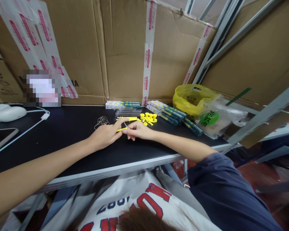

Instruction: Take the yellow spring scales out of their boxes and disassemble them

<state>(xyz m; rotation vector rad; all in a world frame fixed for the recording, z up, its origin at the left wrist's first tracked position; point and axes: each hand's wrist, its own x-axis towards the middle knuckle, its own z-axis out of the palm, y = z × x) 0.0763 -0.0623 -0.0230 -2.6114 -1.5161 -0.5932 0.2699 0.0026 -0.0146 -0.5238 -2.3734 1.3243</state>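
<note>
My left hand (103,134) is closed round a thin yellow stick (121,129), whose end points towards my other hand. My right hand (140,129) pinches at a thin metal wire (126,125) that meets the stick; exactly how the two join is too small to tell. Just behind my fingers lie more yellow sticks (129,118), partly hidden by the hands. Small yellow caps (149,117) form a loose pile beyond my right hand. Clear plastic tubes (128,113) lie in a row behind the sticks. Left of them is a tangle of thin metal wire loops (102,121).
Slim green-and-white boxes (167,110) are stacked at the back of the black table (69,125). A yellow plastic bag (192,98) and a clear bag (209,120) stand at right. At left are a white mouse-shaped device (11,113), a cable and a phone (2,139). Cardboard (125,48) walls the back.
</note>
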